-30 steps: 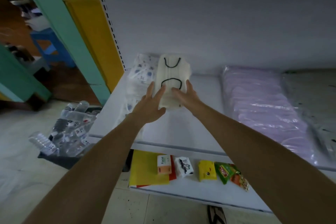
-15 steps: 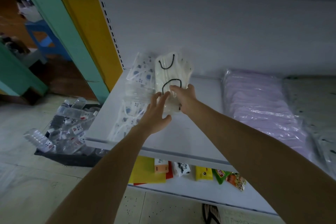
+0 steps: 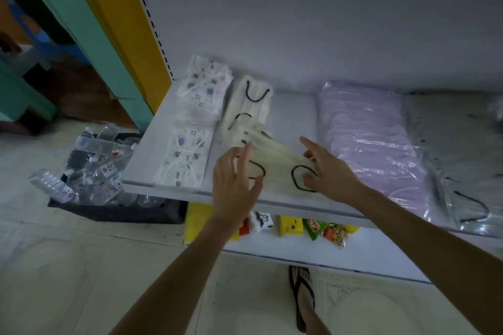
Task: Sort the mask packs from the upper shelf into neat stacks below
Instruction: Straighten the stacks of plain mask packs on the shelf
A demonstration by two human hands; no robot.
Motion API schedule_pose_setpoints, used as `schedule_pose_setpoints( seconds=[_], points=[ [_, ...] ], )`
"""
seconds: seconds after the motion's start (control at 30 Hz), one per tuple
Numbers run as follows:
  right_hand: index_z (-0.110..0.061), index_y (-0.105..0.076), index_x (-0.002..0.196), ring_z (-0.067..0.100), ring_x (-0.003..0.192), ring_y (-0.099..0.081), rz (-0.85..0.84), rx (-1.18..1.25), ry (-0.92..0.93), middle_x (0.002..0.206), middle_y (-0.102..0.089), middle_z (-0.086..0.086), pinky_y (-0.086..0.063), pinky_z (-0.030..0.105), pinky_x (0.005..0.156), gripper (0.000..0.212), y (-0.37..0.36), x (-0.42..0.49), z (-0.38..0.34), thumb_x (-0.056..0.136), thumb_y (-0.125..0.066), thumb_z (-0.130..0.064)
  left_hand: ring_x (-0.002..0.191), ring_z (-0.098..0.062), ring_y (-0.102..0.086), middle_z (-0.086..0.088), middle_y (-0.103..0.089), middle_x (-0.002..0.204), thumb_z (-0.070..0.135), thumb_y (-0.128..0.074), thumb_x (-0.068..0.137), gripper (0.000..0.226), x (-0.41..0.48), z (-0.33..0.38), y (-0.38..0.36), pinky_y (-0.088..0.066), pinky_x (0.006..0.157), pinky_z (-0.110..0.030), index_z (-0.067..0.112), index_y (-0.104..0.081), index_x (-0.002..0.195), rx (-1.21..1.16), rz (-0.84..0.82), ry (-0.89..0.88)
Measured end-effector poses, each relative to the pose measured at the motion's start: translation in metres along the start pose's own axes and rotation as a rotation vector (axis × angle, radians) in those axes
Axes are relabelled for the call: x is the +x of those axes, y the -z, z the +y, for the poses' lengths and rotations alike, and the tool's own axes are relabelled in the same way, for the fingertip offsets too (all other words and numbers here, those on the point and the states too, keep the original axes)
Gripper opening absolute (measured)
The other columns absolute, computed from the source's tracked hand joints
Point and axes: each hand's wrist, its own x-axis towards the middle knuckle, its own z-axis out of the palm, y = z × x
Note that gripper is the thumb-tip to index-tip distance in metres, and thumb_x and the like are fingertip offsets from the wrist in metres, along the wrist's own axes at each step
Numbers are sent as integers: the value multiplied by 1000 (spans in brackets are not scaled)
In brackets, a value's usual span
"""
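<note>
A cream mask pack (image 3: pixel 275 163) with black ear loops lies crosswise near the front edge of the white shelf (image 3: pixel 294 117). My left hand (image 3: pixel 234 179) rests on the pack's left end, fingers straight. My right hand (image 3: pixel 329 171) holds its right end, thumb and curled fingers on the pack, index finger lifted. A second cream pack (image 3: pixel 250 106) lies lengthwise just behind it. White patterned mask packs (image 3: pixel 201 95) fill the shelf's left side, from back to front.
Purple mask packs (image 3: pixel 367 139) and grey packs in clear wrap (image 3: pixel 457 149) lie to the right. The lower shelf (image 3: pixel 353 253) holds snack packets (image 3: pixel 326 231). A dark crate of plastic bottles (image 3: pixel 95 171) stands on the floor at left. A foot in a sandal (image 3: pixel 302 296) is below.
The cream pack came down from upright at the back to lying crosswise at the shelf's front. Both hands drew toward me and spread to its two ends.
</note>
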Motion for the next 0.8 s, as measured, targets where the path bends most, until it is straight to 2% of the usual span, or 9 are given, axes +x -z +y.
schedule_pose_setpoints(
  seconds=[0.07,0.13,0.23,0.37,0.43,0.5,0.57,0.67,0.8],
  points=[
    [-22,-15,148,23,112,-50,-16,-76,68,133,-43,6,-42,30,88,75,-7,0,4,87,-58,-14,125,-31,-35,-14,-29,141,41,-58,82,76,9,-14,6,-34,103,-43,16,-23,144,172,-42,-202],
    [-20,-19,147,22,116,-48,-12,-110,125,131,-44,6,-41,30,89,73,-8,2,5,86,-58,-14,134,-37,-31,-18,-24,150,41,-81,63,107,27,-23,13,-31,105,-54,17,-19,147,318,-207,-363],
    [-18,-27,145,20,120,-44,-40,-171,186,130,-42,6,-39,28,89,68,-7,3,8,85,-59,-15,135,-39,-35,-18,-36,148,48,-91,38,131,61,-24,20,-30,103,-59,15,-23,146,519,-435,-461],
    [-21,-34,142,23,124,-40,-41,-201,202,134,-38,5,-41,34,98,66,-12,2,18,83,-62,-23,144,-27,-13,-7,-22,152,46,-76,71,105,92,-13,22,-3,115,-49,17,-13,149,732,-772,-477],
    [-25,-31,143,22,128,-37,-56,-188,88,139,-36,2,-38,35,100,68,-12,1,21,83,-63,-34,139,-23,-22,-4,-30,147,37,-71,79,85,94,-10,19,-3,115,-45,18,-21,144,703,-895,-406],
    [-24,-32,142,20,124,-42,-65,-164,20,137,-41,1,-39,33,98,68,-13,0,21,83,-64,-37,125,-22,-42,-1,-48,134,31,-65,83,66,89,-14,16,-18,111,-40,20,-30,138,607,-881,-371],
    [-23,-37,138,18,117,-49,-19,-117,32,132,-49,1,-41,31,94,61,-11,0,18,85,-64,-33,112,-21,-54,0,-56,126,32,-62,85,58,87,-18,18,-35,94,-32,21,-35,135,541,-845,-353],
    [-23,-42,135,16,112,-53,88,13,72,124,-55,-2,-39,23,86,59,-1,1,20,83,-69,-28,107,-18,-56,3,-57,124,37,-62,84,57,90,-20,28,-36,77,-27,24,-38,135,456,-737,-313],
    [-13,-41,138,16,117,-49,107,128,32,134,-43,3,-36,21,93,70,3,9,27,78,-74,-28,107,-16,-54,4,-55,124,43,-66,81,61,83,-26,36,-36,76,-27,25,-41,134,376,-723,-233]
  ],
)
